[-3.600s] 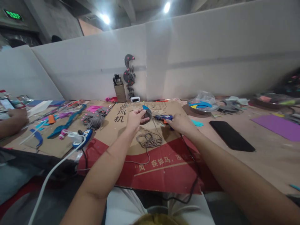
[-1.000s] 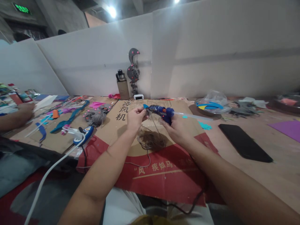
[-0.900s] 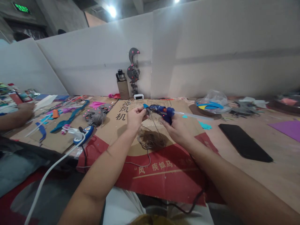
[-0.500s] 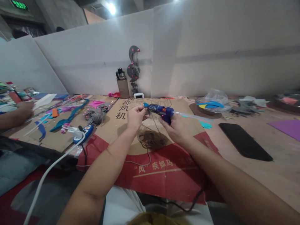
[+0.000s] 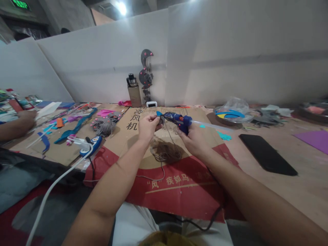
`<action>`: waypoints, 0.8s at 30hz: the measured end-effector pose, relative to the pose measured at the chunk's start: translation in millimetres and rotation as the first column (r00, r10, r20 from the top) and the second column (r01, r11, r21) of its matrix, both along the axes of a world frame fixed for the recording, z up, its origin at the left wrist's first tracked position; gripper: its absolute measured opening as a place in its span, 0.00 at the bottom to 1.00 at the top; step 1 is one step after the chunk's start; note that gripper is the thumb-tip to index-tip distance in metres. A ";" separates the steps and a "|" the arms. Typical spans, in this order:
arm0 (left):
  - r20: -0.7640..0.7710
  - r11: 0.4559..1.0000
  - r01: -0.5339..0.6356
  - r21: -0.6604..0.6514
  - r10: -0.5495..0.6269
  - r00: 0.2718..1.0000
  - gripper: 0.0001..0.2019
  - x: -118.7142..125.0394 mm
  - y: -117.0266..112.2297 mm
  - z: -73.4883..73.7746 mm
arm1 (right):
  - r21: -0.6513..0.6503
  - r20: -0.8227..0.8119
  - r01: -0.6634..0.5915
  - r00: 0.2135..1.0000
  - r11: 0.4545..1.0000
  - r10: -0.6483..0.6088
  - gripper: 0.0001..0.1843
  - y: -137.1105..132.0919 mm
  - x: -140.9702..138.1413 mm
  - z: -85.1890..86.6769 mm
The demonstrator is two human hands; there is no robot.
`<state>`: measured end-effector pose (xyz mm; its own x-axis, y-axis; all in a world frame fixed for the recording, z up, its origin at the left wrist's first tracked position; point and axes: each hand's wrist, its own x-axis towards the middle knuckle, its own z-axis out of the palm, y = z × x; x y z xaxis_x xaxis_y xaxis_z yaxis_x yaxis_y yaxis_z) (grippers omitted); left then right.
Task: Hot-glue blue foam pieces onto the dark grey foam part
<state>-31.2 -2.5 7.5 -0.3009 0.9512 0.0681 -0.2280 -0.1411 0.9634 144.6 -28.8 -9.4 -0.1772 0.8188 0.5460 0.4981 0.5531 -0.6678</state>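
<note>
The right hand (image 5: 193, 138) grips a blue glue gun (image 5: 183, 124) above cardboard (image 5: 179, 201), long axis crosswise, nozzle (image 5: 167, 115) leftward, translucent glue stick (image 5: 211, 125) jutting right. The left hand (image 5: 148, 129) pinches a blue-and-grey piece (image 5: 159, 113) near the nozzle. A dish (image 5: 246, 120) holds curved blue and yellow strips (image 5: 232, 113); grey yarn (image 5: 164, 156) lies coiled below.

The blue hot-glue gun (image 5: 180, 119) with an orange patch on its body sits in the right grip (image 5: 192, 138), roughly level, nozzle pointing left; a clear glue stick (image 5: 212, 125) juts from its rear. The small dark grey piece with a blue tip (image 5: 161, 119) is pinched in the left grip (image 5: 149, 128), close to the nozzle; contact is unclear. Loosely coiled grey-brown yarn (image 5: 166, 152) lies below on tan-and-red printed cardboard (image 5: 179, 206), one strand rising toward the piece, another trailing left.
</note>
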 end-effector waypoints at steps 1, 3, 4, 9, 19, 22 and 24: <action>-0.003 1.000 0.000 0.002 0.000 1.000 0.02 0.1 -0.2 -0.1 | -0.002 0.004 0.004 1.000 1.000 -0.004 0.19 -1.0 -0.5 0.5; -0.012 1.000 -0.002 0.009 0.002 1.000 0.02 0.3 -0.9 -0.1 | -0.003 0.007 0.001 1.000 1.000 -0.001 0.18 -2.5 -1.7 0.9; -0.014 1.000 -0.004 0.012 0.004 1.000 0.02 0.5 -1.3 0.0 | -0.002 0.006 -0.004 1.000 1.000 0.004 0.18 -3.0 -2.3 0.9; -0.009 1.000 0.000 0.002 0.000 1.000 0.03 1.8 -3.9 2.1 | 0.010 0.004 -0.024 1.000 1.000 0.024 0.17 -4.1 -4.7 0.9; 0.015 1.000 0.002 0.006 -0.002 1.000 0.06 1.0 -2.4 2.1 | 0.035 -0.013 -0.023 1.000 0.999 0.024 0.18 -0.1 -1.2 -1.0; 0.020 1.000 0.010 0.019 -0.010 1.000 0.06 -0.2 -2.0 2.1 | 0.016 -0.010 -0.007 1.000 1.000 0.007 0.19 1.1 0.5 -0.9; 0.023 1.000 0.015 0.025 -0.015 1.000 0.06 -0.5 -2.1 2.1 | 0.007 -0.011 0.004 1.000 1.000 -0.004 0.18 1.2 1.2 -0.4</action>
